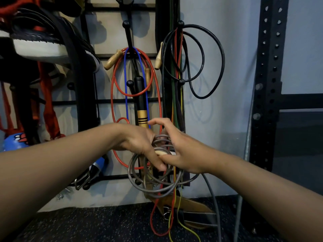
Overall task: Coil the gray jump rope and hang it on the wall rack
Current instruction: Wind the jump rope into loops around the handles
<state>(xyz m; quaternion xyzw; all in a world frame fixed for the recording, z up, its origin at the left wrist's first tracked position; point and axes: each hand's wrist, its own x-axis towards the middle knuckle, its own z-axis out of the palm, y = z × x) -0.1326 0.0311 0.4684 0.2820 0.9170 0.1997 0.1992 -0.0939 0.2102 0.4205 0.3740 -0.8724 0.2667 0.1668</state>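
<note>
The gray jump rope hangs in several loops below my hands, low in front of the wall rack. My left hand grips the top of the coil, thumb pressed down over the strands. My right hand meets it from the right, fingers curled around the same strands and touching a pale handle end between the two hands. One loose gray strand trails from under my right hand down to the floor. The rack's black pegs stand above, apart from the coil.
Red and blue ropes with wooden handles hang on the middle peg, beside a black-and-gold handle. A black rope and coloured bands hang to the right. A black perforated upright stands at right. Leather straps lie on the speckled floor.
</note>
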